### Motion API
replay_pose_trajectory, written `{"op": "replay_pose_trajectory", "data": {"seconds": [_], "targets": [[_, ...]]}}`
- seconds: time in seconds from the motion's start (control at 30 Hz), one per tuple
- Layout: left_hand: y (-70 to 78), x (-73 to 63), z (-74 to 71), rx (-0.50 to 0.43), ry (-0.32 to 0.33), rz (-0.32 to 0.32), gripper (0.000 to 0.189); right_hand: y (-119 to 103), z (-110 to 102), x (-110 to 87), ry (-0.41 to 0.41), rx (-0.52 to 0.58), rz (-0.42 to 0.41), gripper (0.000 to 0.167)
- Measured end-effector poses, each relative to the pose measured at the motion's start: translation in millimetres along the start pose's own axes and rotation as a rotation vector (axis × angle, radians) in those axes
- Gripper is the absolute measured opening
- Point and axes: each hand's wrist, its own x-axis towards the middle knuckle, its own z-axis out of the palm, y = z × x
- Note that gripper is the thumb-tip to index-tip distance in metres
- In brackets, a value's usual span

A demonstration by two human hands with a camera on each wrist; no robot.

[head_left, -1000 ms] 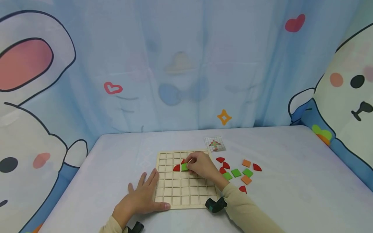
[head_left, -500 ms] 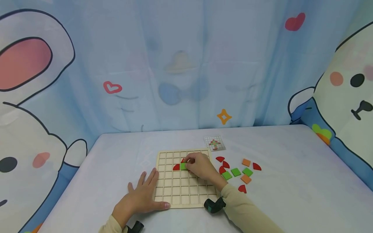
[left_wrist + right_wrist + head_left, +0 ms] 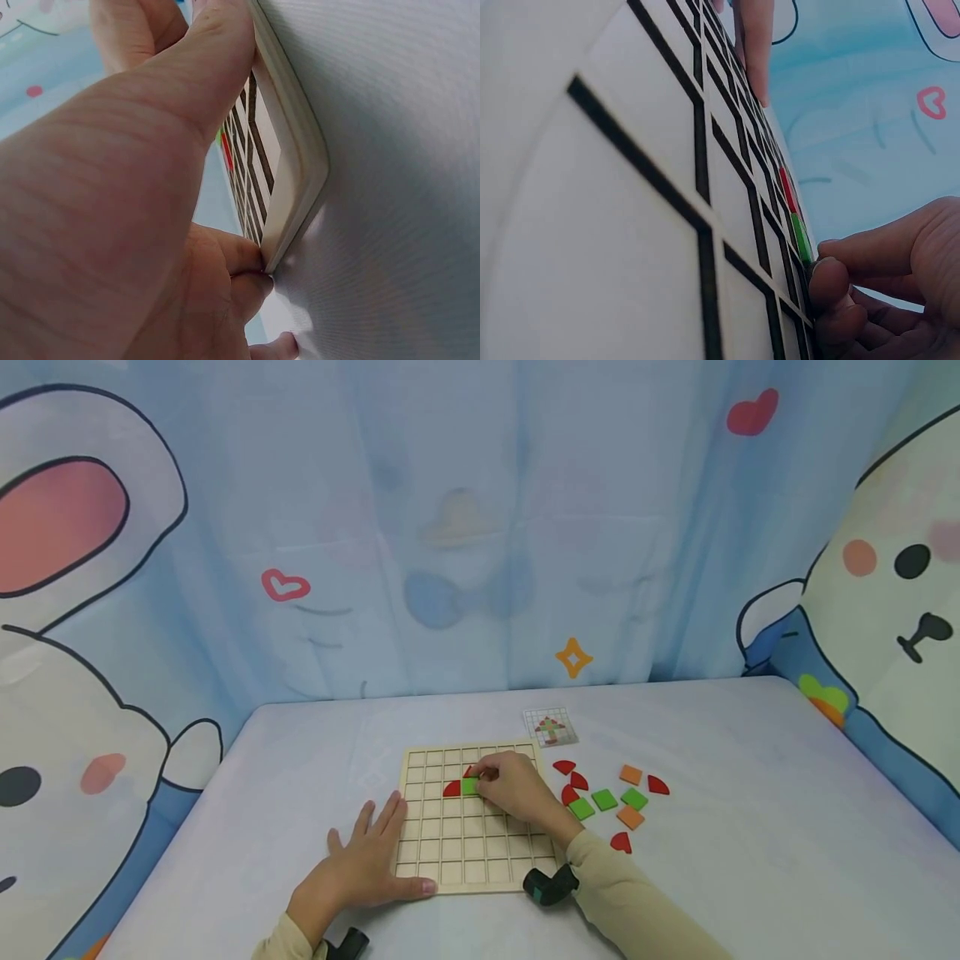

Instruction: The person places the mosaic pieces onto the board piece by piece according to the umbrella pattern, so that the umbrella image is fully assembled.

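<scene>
A pale wooden grid board (image 3: 452, 852) lies on the table. My left hand (image 3: 363, 862) rests against its near-left corner, fingers stretched along the left side and thumb along the front edge. In the upper part of the grid, a green square tile (image 3: 468, 787) sits beside a red quarter-round tile (image 3: 452, 788). My right hand (image 3: 517, 789) pinches the green tile at its right side, fingers curled; in the right wrist view the thumb and fingertips meet at the end of the green tile (image 3: 802, 238). Another red tile (image 3: 468, 772) peeks out behind the fingers, partly hidden.
Right of the board lie loose tiles: several red quarter-rounds (image 3: 657, 785), green squares (image 3: 604, 800) and two orange squares (image 3: 631, 817). A small pattern card (image 3: 551, 727) lies behind the board. A patterned blue curtain (image 3: 337, 527) hangs beyond the table.
The green tile has shifted slightly left and now sits close against the red quarter-round, the right hand moving with it. My left hand stays put. The head view has shifted slightly.
</scene>
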Motion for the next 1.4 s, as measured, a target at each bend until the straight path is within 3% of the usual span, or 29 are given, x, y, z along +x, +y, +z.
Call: {"op": "replay_pose_trajectory", "data": {"seconds": [0.37,0.67,1.1,1.4], "targets": [[2.5,2.8,-1.1,0.019,-0.007,-0.022,0.127,0,-13,-1.2,-0.051,0.008,-0.013,0.015],[2.7,0.9,0.7,0.004,-0.005,-0.025,0.129,-2,-47,-11.6,-0.04,0.033,-0.044,0.02],[1.9,0.3,1.7,-0.009,-0.01,-0.025,0.13,18,-103,-21.7,-0.002,-0.067,0.01,0.035],[2.3,-0.6,1.7,-0.009,-0.002,-0.017,0.13,37,-138,-34.7,-0.004,-0.142,0.11,0.043]]}}
